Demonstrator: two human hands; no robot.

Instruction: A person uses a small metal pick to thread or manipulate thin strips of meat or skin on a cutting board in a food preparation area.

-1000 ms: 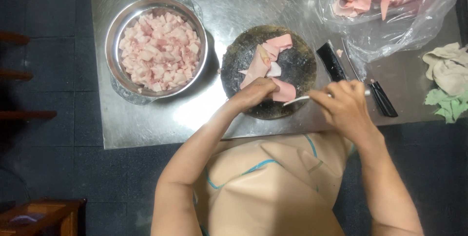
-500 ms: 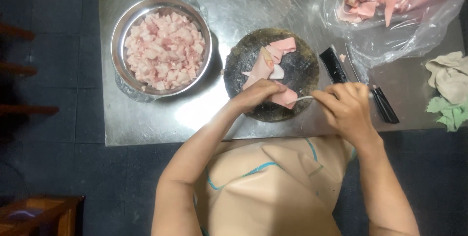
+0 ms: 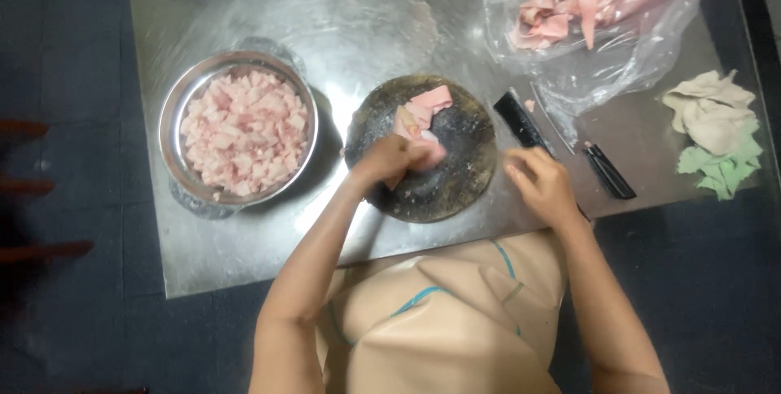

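Left hand (image 3: 396, 158): fingers clamped on raw meat (image 3: 423, 113), middle of round board (image 3: 455, 190).
Right hand (image 3: 543, 185): fingers curled together, hold unclear, near table's front edge beside knife (image 3: 517, 120).
Bowl (image 3: 175, 117): diced meat, left side of table (image 3: 358, 19).

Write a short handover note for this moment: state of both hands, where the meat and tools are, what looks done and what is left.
Left hand: pressing on pink meat pieces on the round dark chopping board.
Right hand: off the board, by the black-handled knife; its grip is unclear through blur.
Done: the round steel bowl is full of diced pink meat.
Left: the uncut strips on the board, and more raw meat in the clear plastic bag. Crumpled cloths lie at the right edge.
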